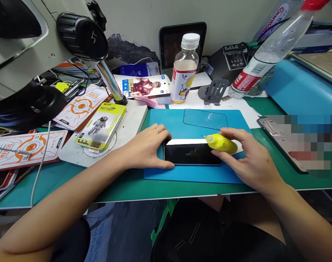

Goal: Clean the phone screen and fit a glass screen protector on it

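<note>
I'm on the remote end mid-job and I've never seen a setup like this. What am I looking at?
There's no machine arm here: these are a person's own bare hands. The single picture comes from a camera worn on their head, looking forward and down. On the green tabletop lies a blue mat. The left hand grips one end of a dark-screened device on that mat. The right hand holds a yellow squeeze bottle, its thin tip pointing left over the device. Behind it lies a clear, black-edged sheet. Off to the left are a large grey-and-black instrument and a packet marked "BATTERY".
</note>
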